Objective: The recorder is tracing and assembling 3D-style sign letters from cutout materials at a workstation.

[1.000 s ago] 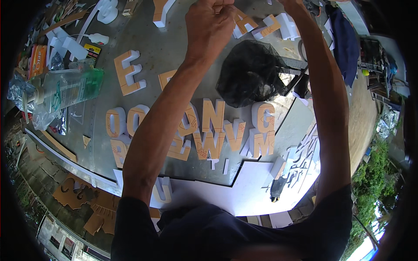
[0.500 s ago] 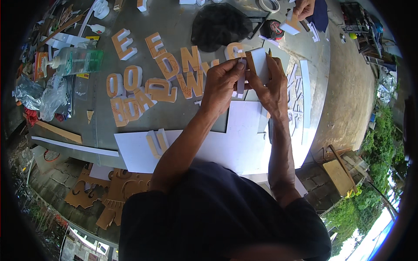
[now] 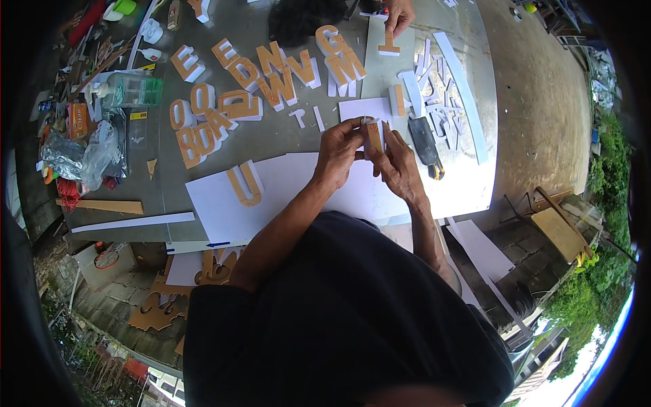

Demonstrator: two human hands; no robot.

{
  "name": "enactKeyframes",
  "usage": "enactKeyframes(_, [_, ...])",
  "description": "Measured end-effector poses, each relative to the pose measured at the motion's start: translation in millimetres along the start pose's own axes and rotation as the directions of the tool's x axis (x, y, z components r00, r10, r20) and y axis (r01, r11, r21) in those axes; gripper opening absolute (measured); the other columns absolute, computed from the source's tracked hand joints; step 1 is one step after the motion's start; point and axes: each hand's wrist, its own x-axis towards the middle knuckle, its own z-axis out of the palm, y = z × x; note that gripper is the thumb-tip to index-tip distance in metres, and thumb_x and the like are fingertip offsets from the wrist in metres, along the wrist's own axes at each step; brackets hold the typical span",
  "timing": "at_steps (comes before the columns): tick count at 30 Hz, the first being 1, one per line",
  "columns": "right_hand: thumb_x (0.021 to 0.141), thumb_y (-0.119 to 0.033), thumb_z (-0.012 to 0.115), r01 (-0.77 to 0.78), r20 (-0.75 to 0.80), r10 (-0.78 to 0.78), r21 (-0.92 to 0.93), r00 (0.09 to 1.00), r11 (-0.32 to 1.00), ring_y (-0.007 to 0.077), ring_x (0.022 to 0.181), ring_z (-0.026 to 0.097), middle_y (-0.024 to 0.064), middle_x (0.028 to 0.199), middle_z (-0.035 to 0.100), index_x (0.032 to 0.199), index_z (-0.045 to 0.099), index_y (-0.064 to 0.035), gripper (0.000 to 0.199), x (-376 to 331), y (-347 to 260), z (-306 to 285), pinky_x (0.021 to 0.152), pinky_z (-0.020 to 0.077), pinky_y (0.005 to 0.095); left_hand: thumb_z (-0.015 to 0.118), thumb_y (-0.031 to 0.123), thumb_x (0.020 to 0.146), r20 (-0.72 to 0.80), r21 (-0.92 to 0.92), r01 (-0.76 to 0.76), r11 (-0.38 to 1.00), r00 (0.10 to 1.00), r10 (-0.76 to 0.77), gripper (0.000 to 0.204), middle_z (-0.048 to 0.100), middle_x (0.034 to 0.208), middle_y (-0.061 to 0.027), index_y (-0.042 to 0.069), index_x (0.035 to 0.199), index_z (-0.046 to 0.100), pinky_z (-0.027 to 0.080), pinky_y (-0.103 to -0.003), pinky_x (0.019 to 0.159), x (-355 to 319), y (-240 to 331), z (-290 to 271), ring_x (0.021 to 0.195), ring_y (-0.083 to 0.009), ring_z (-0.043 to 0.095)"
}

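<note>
Close in front of me, both hands grip a small block-shaped letter piece [image 3: 375, 139] with a brown face and white sides. My left hand [image 3: 336, 154] pinches its left side and top between thumb and fingers. My right hand [image 3: 399, 166] has its fingers closed on the right side. Its exact outline is partly covered by the fingers. Below them lies a large white sheet [image 3: 291, 186], and on its left part rests a U-shaped letter piece [image 3: 245, 186]. A dark utility knife [image 3: 425, 142] with a yellow end lies just right of my right hand.
Several brown-faced letter blocks [image 3: 274, 91] stand across the grey table [image 3: 271, 136]. At the far side another person's hand [image 3: 400, 13] touches a letter piece [image 3: 388, 49]. White offcuts [image 3: 444, 112] and a long strip [image 3: 464, 102] lie right; a greenish bottle [image 3: 132, 90] and plastic bags [image 3: 102, 146] lie left.
My hands have come down and nearer to me with a letter piece. The other person's piece has gone from the air down to the table. The whole view has shifted.
</note>
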Motion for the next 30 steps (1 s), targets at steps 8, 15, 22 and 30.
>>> enactKeyframes(8, [0.094,-0.026,0.066,0.113,-0.13,-0.204,-0.501,0.97,0.858,0.0377,0.075,0.066,0.0203,0.097,0.057,0.132,0.054,0.0055,0.052,-25.3,3.3,19.9,0.061,0.0545,0.0451,0.06,0.004,0.099,-0.073,0.122,0.048,0.991,0.997,-0.039,0.027,0.071,0.103,-0.0057,-0.001,0.124,0.066,0.059,-0.026,0.069,-15.9,-20.1,-4.0,0.085,-0.0107,0.068])
enactKeyframes(15, [0.089,-0.013,0.069,0.119,-0.323,-0.232,-0.333,0.917,0.935,0.0237,0.057,0.058,0.012,0.072,0.056,0.096,0.067,0.0048,0.019,-26.3,-5.9,22.5,0.054,0.0465,0.0366,0.064,0.006,0.098,-0.047,0.219,-0.091,0.971,0.993,0.104,0.026,0.074,0.102,-0.0086,-0.004,0.122,0.067,0.058,-0.025,0.071,-13.5,-18.6,-6.5,0.085,-0.0107,0.069])
enactKeyframes(22, [0.085,-0.012,0.07,0.078,-0.327,-0.178,-0.297,0.928,0.952,0.0234,0.056,0.057,0.013,0.07,0.057,0.092,0.068,0.0037,0.017,-24.5,-8.8,20.5,0.054,0.0468,0.0374,0.062,0.009,0.1,-0.077,0.174,-0.055,0.983,0.995,0.07,0.029,0.072,0.108,-0.0104,-0.005,0.125,0.065,0.06,-0.029,0.078,-11.6,-20.8,-14.0,0.089,-0.0135,0.069])
enactKeyframes(30, [0.088,-0.019,0.068,0.062,-0.361,-0.149,-0.241,0.921,0.969,0.0217,0.056,0.053,0.0131,0.069,0.056,0.089,0.066,0.0044,0.023,-19.8,-8.2,17.2,0.055,0.0438,0.0366,0.06,0.002,0.1,0.079,0.116,-0.124,0.985,0.99,0.115,0.037,0.072,0.11,-0.0109,-0.001,0.136,0.059,0.056,-0.025,0.08,-18.6,-7.8,-6.6,0.092,-0.0102,0.065])
